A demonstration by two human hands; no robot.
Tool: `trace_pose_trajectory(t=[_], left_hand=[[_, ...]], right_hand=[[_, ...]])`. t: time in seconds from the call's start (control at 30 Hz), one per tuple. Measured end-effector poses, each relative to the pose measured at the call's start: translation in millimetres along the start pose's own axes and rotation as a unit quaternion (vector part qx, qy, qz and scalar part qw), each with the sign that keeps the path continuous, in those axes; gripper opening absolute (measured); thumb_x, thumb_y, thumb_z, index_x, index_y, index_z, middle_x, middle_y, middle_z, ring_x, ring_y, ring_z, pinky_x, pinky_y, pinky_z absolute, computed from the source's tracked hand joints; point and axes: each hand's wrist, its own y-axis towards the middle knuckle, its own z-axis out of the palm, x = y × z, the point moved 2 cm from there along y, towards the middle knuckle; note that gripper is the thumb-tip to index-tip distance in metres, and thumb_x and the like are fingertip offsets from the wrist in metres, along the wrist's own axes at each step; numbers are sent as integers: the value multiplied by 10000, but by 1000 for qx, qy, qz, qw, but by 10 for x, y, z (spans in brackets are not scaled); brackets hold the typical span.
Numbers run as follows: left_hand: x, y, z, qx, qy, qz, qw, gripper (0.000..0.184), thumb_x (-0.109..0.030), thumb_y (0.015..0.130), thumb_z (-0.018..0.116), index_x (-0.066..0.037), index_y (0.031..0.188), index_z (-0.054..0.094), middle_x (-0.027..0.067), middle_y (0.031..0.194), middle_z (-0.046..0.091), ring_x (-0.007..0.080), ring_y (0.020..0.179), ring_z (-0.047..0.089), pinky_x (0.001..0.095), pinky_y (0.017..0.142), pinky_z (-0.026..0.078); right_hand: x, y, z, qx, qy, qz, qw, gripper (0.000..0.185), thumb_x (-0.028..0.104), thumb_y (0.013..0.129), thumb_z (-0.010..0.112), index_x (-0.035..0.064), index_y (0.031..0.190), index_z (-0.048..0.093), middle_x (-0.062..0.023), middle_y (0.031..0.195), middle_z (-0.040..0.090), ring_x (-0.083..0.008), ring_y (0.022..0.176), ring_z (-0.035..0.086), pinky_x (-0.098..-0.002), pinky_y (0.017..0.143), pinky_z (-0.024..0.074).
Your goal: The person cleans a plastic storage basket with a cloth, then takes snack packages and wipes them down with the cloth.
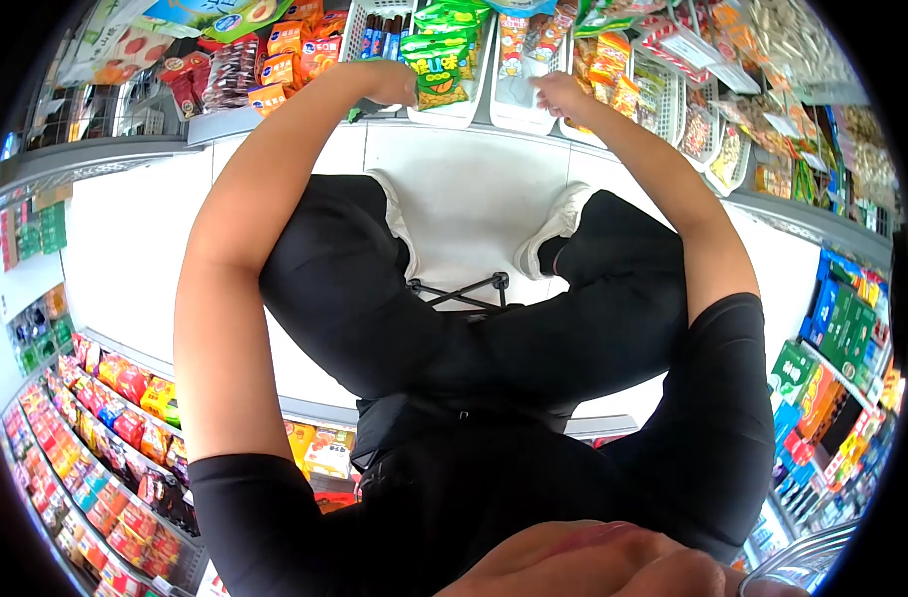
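Pale floor tiles [464,164] spread across the middle of the frame, and packed snack shelves [190,542] curve up the lower left. You sit with knees apart, your white shoes [554,235] planted below the row of baskets along the top edge.

Your left arm bends at the elbow at centre left, its forearm slanting up and right until the left hand [387,82] curls inward, thumb side close beside a green snack bag [440,72] at top centre. That bag lies in a white basket [451,116].

Your right arm mirrors it, its forearm running up and left to the right hand [565,97], fingers bent toward a second white basket [522,121] with clear plastic [514,88] in it. Your hands are apart from each other; you cannot tell whether either one grips anything.
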Motion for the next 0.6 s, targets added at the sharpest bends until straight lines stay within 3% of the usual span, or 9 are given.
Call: trace_pose_trajectory(t=[0.07,0.1,0.2,0.33,0.37,0.47,0.53,0.57,0.6], left_hand=[[3,32,-71,7,-81,4,997,347,-361,906,619,-31,962,712,111,875,730,249,741,712,346,705,563],[-67,72,-142,5,-79,-81,994,325,-308,900,600,-20,797,707,77,689,697,222,534,663,326,575,554],[-380,-150,-502,-105,-10,-91,990,289,-262,894,589,-29,769,704,86,665,683,238,531,660,358,587,559],[-81,122,-342,-294,156,44,942,187,-192,860,593,-35,848,693,101,761,697,255,600,681,409,592,560],[-74,38,-237,-292,105,55,949,241,-169,880,564,-19,999,710,156,942,732,294,804,737,417,683,577],[-196,-52,-326,-12,-18,-82,996,270,-182,887,529,-19,1009,706,157,929,732,273,788,736,409,679,577],[-164,-171,-385,-51,-94,-83,991,314,-243,906,504,0,957,697,143,860,727,243,711,726,374,623,569],[-87,-186,-403,-94,-105,-65,988,326,-260,910,503,1,923,698,136,827,723,237,687,721,365,608,566],[23,-181,-406,-137,-113,-48,983,343,-278,915,503,3,888,698,129,794,719,231,663,717,356,594,562]], right_hand=[[198,-450,2,164,-220,-10,962,506,506,932,632,4,890,671,-68,721,670,-127,634,640,-283,492,480],[159,-456,-7,204,-360,-26,910,598,587,936,573,35,730,675,-86,657,671,-157,636,663,-305,516,512],[66,-863,-160,250,-512,-16,822,407,410,908,641,9,897,713,-100,750,700,-218,636,696,-371,594,553],[-390,-1094,-671,104,-598,-251,754,332,300,836,696,63,1068,692,-112,798,708,-244,722,709,-390,669,564],[-416,-1154,-812,98,-611,-240,748,343,288,822,708,72,1088,683,-116,805,707,-247,737,709,-395,681,564],[-151,-1449,-1073,93,-582,-77,804,341,287,817,712,46,1055,667,-121,796,702,-239,727,703,-394,698,571],[149,-1665,-1223,90,-527,72,842,340,298,826,704,11,1003,661,-122,781,699,-229,702,696,-387,703,577],[256,-1676,-1311,81,-522,118,841,458,380,816,735,10,1073,649,-195,1031,710,-345,998,687,-437,918,535],[250,-1571,-1410,13,-547,53,836,480,383,818,736,18,1113,638,-200,1048,706,-351,1015,683,-449,927,531]])
